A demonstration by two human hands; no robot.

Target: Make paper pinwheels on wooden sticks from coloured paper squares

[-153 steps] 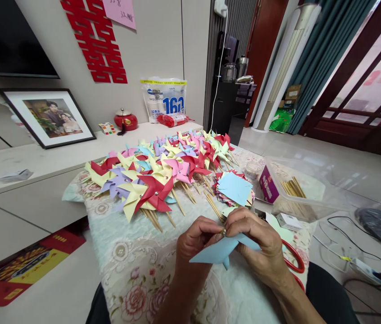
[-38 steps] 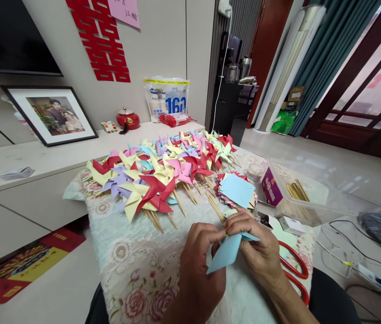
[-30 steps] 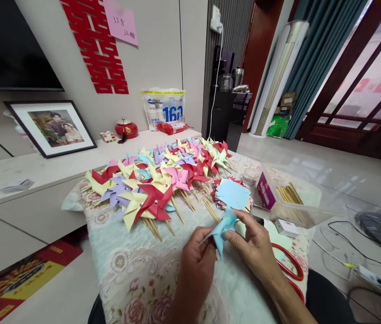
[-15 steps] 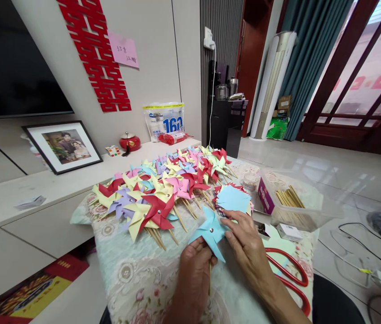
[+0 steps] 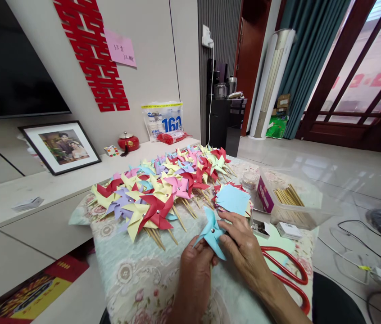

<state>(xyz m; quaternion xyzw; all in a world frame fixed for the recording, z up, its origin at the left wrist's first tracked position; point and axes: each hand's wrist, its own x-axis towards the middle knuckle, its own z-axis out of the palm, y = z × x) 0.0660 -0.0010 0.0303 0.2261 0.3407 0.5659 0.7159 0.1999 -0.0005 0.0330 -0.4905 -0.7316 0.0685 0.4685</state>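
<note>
A light-blue paper pinwheel (image 5: 210, 234) with a metal pin at its centre is between my hands, above the front of the table. My left hand (image 5: 197, 261) is closed round its stick just below the blades; only a short bit of the stick shows. On the right side, my right hand (image 5: 241, 243) has its thumb and fingers bent about one blade. Just beyond lies a stack of cut paper squares (image 5: 233, 199), light blue on top. To the left, many finished pinwheels (image 5: 158, 211) in red, yellow, purple and pink lie piled with their sticks forward.
Red-handled scissors (image 5: 288, 261) lie right of my right arm, over pale green paper. Near them are a small open box of pins (image 5: 260, 227), a white box (image 5: 289, 230) and a clear plastic bin (image 5: 315, 204) with wooden sticks (image 5: 289, 196). A floral cloth (image 5: 136, 279) covers the table.
The blue pinwheel's blades have turned and tilted, now seen more edge-on. My right hand has shifted slightly left against a blade; my left hand keeps its grip.
</note>
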